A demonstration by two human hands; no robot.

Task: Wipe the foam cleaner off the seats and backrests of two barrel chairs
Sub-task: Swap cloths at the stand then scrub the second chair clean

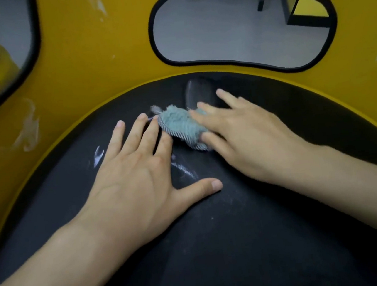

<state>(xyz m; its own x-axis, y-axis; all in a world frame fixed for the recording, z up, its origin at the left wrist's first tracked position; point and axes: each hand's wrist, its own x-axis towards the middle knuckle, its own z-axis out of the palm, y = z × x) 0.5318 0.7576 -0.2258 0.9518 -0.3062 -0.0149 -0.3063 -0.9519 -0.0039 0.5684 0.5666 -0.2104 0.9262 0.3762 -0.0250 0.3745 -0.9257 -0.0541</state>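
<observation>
Wiping: right hand [250, 135] presses bunched grey-blue cloth [181, 129] onto black seat [220, 257], fingers spread.
L hand [140, 184]: flat, open, touching cloth's left edge.
Room: bare seat toward viewer; yellow backrest [102, 70] close behind.
Cloth axis: diagonal, upper-left to lower-right.
Surface: white foam streaks [183, 167] between hands.
</observation>
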